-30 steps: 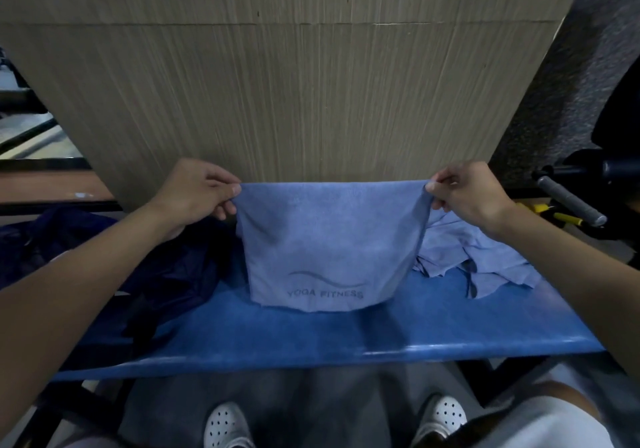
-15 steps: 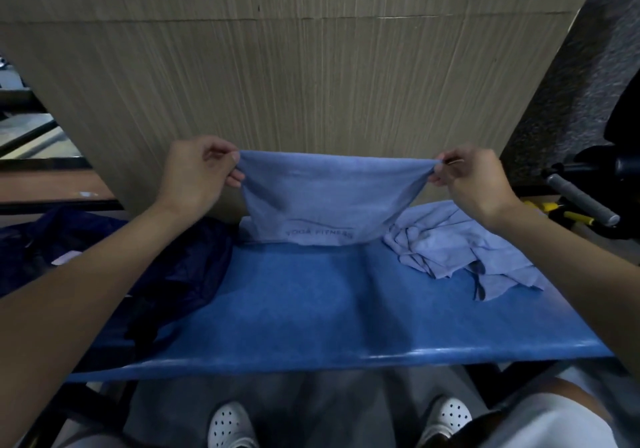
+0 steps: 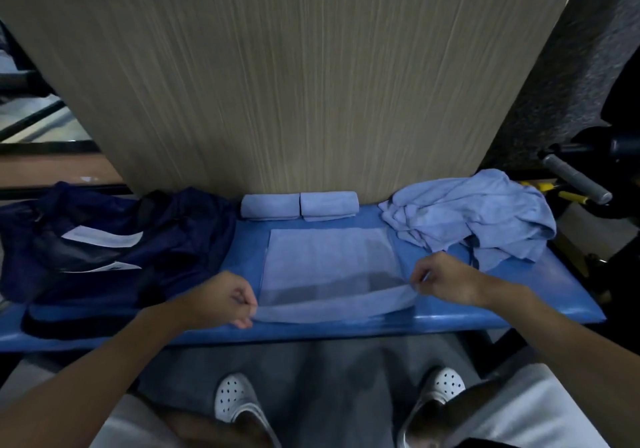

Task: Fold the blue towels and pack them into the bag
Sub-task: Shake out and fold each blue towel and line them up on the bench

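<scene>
Lowered from the air, the towel (image 3: 329, 257) now lies flat on the bench (image 3: 540, 295), its near edge lifted.
At that edge the left hand (image 3: 225, 300) and right hand (image 3: 446, 279) each pinch a corner, curled tight; the cloth stretches away from them toward two folded towels (image 3: 299, 205) (bag (image 3: 104, 247) sits left), so the fold likely runs forward.

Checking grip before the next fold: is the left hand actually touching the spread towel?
Touching. The head view shows the left hand pinching the near left corner of the spread towel, the cloth edge running straight into its grip.
</scene>
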`<state>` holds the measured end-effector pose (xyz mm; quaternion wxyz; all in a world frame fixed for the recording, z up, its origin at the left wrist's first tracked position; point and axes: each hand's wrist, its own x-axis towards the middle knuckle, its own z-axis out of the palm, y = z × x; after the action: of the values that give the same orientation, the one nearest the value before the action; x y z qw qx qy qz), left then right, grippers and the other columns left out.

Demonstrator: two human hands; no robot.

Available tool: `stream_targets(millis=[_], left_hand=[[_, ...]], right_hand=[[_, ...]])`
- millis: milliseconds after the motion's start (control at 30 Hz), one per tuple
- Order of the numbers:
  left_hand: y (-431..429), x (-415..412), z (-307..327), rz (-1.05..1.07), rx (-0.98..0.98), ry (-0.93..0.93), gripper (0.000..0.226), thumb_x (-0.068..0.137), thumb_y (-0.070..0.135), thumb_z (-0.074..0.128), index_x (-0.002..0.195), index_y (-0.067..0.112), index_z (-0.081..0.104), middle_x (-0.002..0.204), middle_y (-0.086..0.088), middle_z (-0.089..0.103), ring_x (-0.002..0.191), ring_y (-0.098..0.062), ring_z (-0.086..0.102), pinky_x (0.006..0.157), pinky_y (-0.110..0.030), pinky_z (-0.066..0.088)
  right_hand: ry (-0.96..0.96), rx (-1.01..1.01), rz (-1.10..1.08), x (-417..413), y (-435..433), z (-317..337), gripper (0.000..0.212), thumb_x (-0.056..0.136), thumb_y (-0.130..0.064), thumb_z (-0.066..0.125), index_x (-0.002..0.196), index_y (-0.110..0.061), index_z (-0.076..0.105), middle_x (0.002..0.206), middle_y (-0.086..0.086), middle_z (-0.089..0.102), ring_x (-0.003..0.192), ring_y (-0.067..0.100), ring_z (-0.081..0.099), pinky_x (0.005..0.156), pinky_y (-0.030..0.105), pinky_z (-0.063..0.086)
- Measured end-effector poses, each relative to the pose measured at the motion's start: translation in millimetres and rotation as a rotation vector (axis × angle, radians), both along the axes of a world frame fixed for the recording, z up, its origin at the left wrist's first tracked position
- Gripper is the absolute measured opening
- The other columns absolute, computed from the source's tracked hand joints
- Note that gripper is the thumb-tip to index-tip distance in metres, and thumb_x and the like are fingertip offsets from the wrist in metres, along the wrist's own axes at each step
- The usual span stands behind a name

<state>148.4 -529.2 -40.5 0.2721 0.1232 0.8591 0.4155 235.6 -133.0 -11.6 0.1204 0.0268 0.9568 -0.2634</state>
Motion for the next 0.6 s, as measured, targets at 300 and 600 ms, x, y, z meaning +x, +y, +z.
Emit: stream_targets(millis=[300,600], left_hand=[[9.8,-9.8,-20.8,-0.203,-0.187,0.214,0.02,0.09,0.019,0.069,0.074,0.03,0.064,0.077,0.012,0.069,0.073,0.001,0.061,0.074,-0.017,0.046],[29.4,-30.9,-67.7,-0.1,-0.252,0.49,0.041,0.081,0.044,0.042,0.083,0.014,0.07,0.091,0.004,0.066,0.084,-0.02,0.064,0.08,-0.036,0.052]], right_hand=[[-0.221,0.024,0.101,-0.6,-1.9,-28.2,0.025,0.084,-0.008,0.057,0.093,-0.025,0.073,0.102,-0.004,0.07,0.098,0.01,0.064,0.093,0.024,0.048],[0.045,0.061,0.009,-27.1,-9.4,-73.7,0.028,0.089,-0.005,0.056,0.113,-0.011,0.069,0.11,0.006,0.07,0.1,0.024,0.064,0.08,0.017,0.039]])
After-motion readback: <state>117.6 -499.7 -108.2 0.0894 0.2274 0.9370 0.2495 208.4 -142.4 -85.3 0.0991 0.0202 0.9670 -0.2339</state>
